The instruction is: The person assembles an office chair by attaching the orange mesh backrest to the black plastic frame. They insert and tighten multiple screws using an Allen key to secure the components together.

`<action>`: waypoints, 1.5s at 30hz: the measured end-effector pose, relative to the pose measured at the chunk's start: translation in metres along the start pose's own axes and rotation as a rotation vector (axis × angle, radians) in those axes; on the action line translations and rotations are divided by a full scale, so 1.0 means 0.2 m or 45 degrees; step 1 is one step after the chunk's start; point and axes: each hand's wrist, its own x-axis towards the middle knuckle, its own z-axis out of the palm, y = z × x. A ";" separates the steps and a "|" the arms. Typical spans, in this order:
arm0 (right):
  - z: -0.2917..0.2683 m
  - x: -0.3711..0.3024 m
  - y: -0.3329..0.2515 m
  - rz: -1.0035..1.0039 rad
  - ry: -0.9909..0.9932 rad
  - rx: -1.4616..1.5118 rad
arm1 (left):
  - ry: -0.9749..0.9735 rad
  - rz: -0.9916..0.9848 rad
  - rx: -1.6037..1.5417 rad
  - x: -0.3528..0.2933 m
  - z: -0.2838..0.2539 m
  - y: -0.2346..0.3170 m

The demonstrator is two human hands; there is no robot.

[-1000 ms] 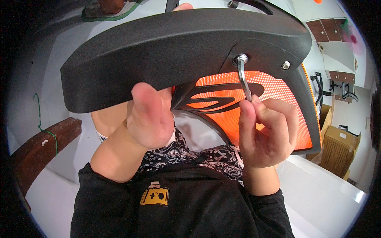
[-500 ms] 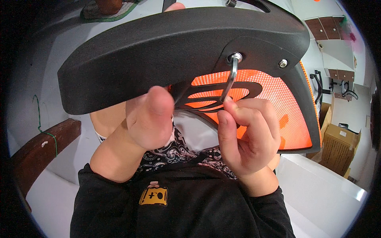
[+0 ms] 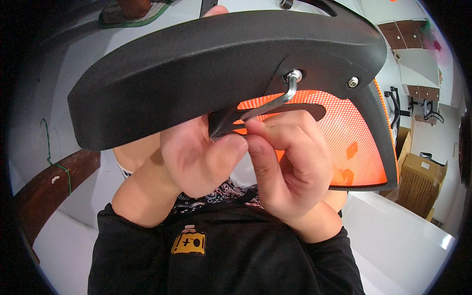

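Note:
A black chair armrest (image 3: 196, 73) spans the view, fixed to a chair whose back has orange mesh (image 3: 361, 142) in a black frame. One end of a bent metal hex key (image 3: 275, 104) sits in the bolt hole (image 3: 293, 76) on the armrest's side. My right hand (image 3: 295, 167) pinches the key's free end between thumb and forefinger. Against the armrest's lower edge is my left hand (image 3: 196, 157), its fingers reaching behind and hidden there. Its thumb points right, close to my right thumb. A second bolt (image 3: 353, 82) shows a socket head to the right.
A curved dark wooden piece (image 3: 59, 177) with green string tied round it is at the left. Cardboard boxes (image 3: 420, 179) stand at the far right, near black chair parts (image 3: 396, 108). A white panel edge (image 3: 393, 221) runs along the lower right.
My right hand has swung the hex key's free end to the left. My left thumb has turned right, toward it. The armrest's left end has dipped slightly.

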 end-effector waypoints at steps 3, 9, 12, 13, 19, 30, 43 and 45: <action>0.04 0.02 0.02 -0.032 0.079 0.046 | -0.022 0.036 -0.029 0.01 -0.01 -0.03; 0.06 0.04 0.03 -0.039 0.144 0.082 | -0.035 0.013 -0.138 -0.06 -0.02 0.02; 0.05 0.04 0.02 -0.017 0.128 0.019 | -0.023 -0.019 -0.123 -0.06 -0.01 0.01; 0.05 0.04 0.01 -0.027 0.128 0.013 | -0.028 -0.026 -0.118 -0.05 -0.01 0.01; 0.07 0.03 0.03 0.065 0.161 0.161 | 0.063 -0.172 -0.023 -0.03 0.01 0.06; 0.14 0.02 0.04 0.396 0.228 0.294 | 0.111 -0.247 -0.006 -0.02 0.01 0.09; -0.14 -0.04 -0.01 0.173 -0.654 -0.517 | 0.109 -0.212 -0.034 -0.03 0.00 0.09; -0.21 -0.05 -0.01 0.179 -0.727 -0.697 | 0.111 -0.213 -0.032 -0.03 0.00 0.09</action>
